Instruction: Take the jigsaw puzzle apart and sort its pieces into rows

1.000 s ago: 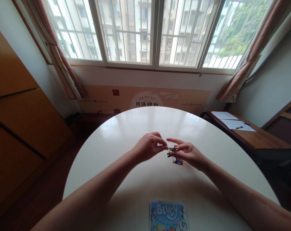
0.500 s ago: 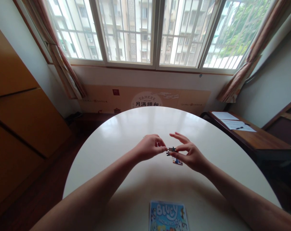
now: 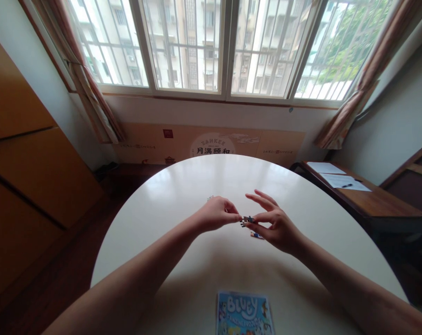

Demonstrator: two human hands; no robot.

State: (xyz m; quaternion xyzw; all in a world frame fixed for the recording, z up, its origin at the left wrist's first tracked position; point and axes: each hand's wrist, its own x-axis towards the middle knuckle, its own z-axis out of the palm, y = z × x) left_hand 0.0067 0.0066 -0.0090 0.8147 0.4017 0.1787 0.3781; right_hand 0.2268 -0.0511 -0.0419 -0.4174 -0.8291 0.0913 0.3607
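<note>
Head view: both my hands are over the glossy white rounded surface (image 3: 183, 260), meeting near its middle. Left hand (image 3: 218, 215) has thumb and index fingers together, clamped on the left edge of the small dark, knobbed jigsaw pieces (image 3: 248, 220); its other fingers are curled in. Right hand (image 3: 279, 228) has thumb and index clamped on the right side of the same pieces, other fingers spread apart and up, pointing toward the window. The pieces sit between the two hands, seen nearly edge-on; too small to tell how many or whether they're fully locked. Small multicoloured flat piece (image 3: 256, 235) lies on the surface just below the right hand's thumb, partly hidden by that hand. Another small pale piece (image 3: 210, 198) shows just beyond the left wrist, mostly hidden; can't read its shape. Blue illustrated booklet marked BLUEY (image 3: 245, 314) lies at the near edge of view, between the forearms, well apart from both hands, bottom cut off by the frame. Off to the right, brown wooden side table (image 3: 389, 202) carries white paper sheets (image 3: 343, 180) and dark pens (image 3: 348, 185). Barred sliding window (image 3: 225, 51) with pink-beige curtains (image 3: 88, 93) ahead.
</note>
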